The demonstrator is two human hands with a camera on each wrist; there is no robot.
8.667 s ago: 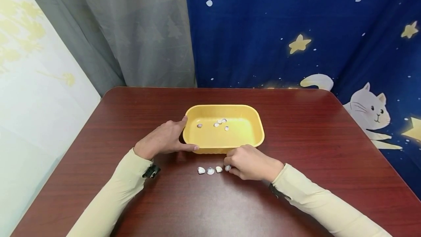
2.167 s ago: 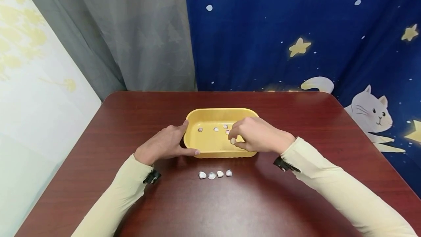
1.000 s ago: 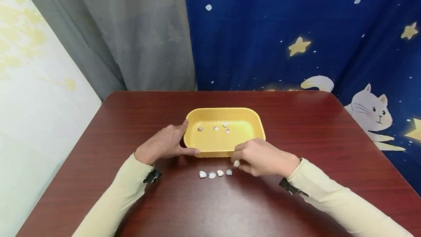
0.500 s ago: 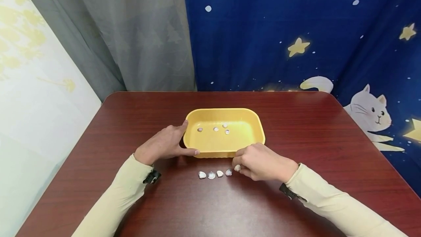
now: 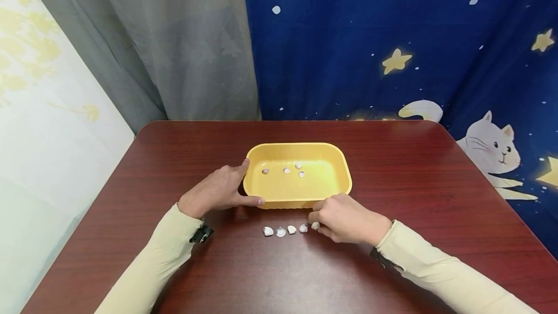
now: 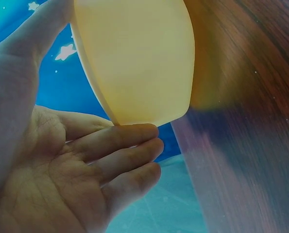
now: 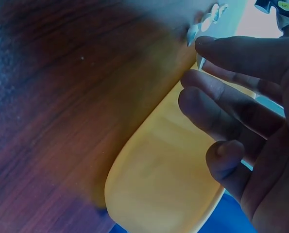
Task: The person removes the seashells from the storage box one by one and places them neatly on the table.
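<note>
Pinching a shell (image 5: pixel 316 226), the right hand (image 5: pixel 346 219) held it right of the shell row (image 5: pixel 291 230). Straight-fingered, the left hand (image 5: pixel 221 188) touched the tub (image 5: pixel 279 189).

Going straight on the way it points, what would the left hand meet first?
The yellow tub, which the left hand seems to touch around its near left corner, though exact contact is hard to judge.

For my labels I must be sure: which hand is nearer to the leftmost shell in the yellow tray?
Left. The left hand touches the yellow tray, just left of the leftmost shell; the right hand is farther right, by the near side, pinching another shell.
</note>
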